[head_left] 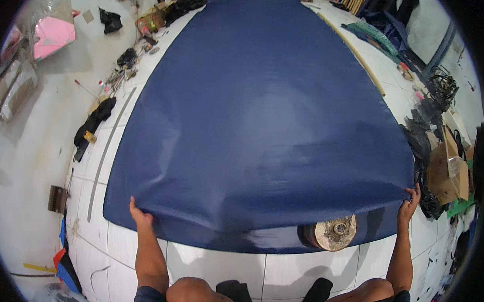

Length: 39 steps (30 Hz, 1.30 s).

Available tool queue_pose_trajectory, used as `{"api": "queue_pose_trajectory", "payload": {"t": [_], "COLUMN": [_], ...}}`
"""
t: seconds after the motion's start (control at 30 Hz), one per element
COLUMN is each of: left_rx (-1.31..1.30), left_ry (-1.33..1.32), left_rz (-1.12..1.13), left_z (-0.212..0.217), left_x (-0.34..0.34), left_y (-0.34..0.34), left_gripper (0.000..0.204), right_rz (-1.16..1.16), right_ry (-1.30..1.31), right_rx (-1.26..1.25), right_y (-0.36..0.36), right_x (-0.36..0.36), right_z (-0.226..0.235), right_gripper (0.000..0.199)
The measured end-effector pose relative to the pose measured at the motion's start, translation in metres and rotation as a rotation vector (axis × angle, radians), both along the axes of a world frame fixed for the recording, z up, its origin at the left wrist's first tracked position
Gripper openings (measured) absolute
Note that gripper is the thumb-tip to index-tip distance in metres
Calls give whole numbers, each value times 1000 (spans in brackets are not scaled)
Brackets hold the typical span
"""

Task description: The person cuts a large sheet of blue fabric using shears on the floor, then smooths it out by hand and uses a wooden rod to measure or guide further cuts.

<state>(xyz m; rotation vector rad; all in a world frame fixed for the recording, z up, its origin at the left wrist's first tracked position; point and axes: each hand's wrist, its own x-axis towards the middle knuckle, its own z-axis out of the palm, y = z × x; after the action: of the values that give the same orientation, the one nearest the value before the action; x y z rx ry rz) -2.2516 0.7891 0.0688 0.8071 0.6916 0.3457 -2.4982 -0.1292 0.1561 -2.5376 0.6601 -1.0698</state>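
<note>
**Upper navy sheet (264, 125) held up along its near edge by two hands**

In the head view, a broad, smooth upper navy sheet with a soft sheen is seen spread lengthwise over white floor tiles (215, 266). Its near part is bowed into shallow creases, and a lower navy layer (195, 238) is exposed beneath its edge. Whether both belong to one folded piece cannot be told. Right of centre, a squat round weight (335, 233) with a worn, mottled pale top and a bolt-like metal centre is set on the lower layer, just at the raised edge. The floor is flanked by a thin grey strip (110, 156) on the left and a long wooden strip (359, 56) on the right.

At the right, an open cardboard box (449, 165) is seen with clear plastic at its mouth, near a crumpled black bag (431, 205).

Both bare forearms are stretched forward, set wide apart outside bent knees (192, 294). The edge is pinched between the thumb and fingers of the left hand (142, 216); near the opposite corner it is gripped by the curled fingers of the right hand (407, 208).
</note>
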Motion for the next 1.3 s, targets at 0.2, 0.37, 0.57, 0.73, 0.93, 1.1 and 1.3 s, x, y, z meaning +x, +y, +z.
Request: {"api": "queue_pose_trajectory", "payload": {"t": [0.2, 0.37, 0.57, 0.73, 0.93, 1.1, 1.3], "left_rx": [225, 1191, 771, 218, 120, 532, 59], "left_ry": [37, -14, 263, 276, 221, 326, 268], "left_rz": [149, 244, 286, -57, -134, -28, -146], "left_z": [59, 139, 33, 8, -39, -18, -35], "left_x": [25, 10, 0, -45, -84, -81, -94], "left_y": [74, 23, 105, 14, -74, -82, -104], "left_gripper": [57, 85, 65, 70, 39, 28, 18], "right_rz": [-58, -198, -74, -58, -2, 172, -96], "right_ry": [-308, -410, -405, -74, 148, 282, 559], "right_rx": [333, 780, 617, 109, -50, 241, 17], "right_y": [-12, 3, -15, 46, 71, 81, 58], "right_x": [5, -30, -39, -17, -10, -21, -26], "right_z": [-34, -29, -26, 8, -3, -17, 11], "right_gripper": [42, 50, 52, 46, 44, 51, 53]}}
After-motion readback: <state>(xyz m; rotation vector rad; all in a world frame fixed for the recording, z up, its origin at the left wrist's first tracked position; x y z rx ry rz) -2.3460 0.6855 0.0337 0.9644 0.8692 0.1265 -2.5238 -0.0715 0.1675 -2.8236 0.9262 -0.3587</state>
